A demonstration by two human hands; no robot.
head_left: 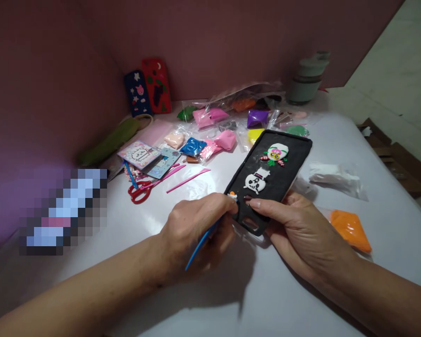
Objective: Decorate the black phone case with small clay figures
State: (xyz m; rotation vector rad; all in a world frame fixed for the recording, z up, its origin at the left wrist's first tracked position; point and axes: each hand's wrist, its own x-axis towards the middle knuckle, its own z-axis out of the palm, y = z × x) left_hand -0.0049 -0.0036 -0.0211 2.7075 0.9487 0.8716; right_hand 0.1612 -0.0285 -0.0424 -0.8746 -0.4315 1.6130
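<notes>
The fingers of the left hand (196, 224) close narrowly round a blue tool (202, 242). Its tip is hidden behind the thumb, where it meets a small orange-and-white clay piece (232, 195) at the near-left corner of the black phone case (287, 168). The right hand (298, 227) grips the case's near end, thumb across the face and fingers curled under. Light, short strokes would likely serve best, with the thumb kept off the clay skull (256, 181) just beyond the piece and the green-and-pink figure (275, 154) farther up. Left of the case lie pink sticks (187, 181) and red scissors (140, 191). To its right, an orange clay bag (351, 230) sits near the edge of the table (182, 304). The barest room lies on the near side of the case.
</notes>
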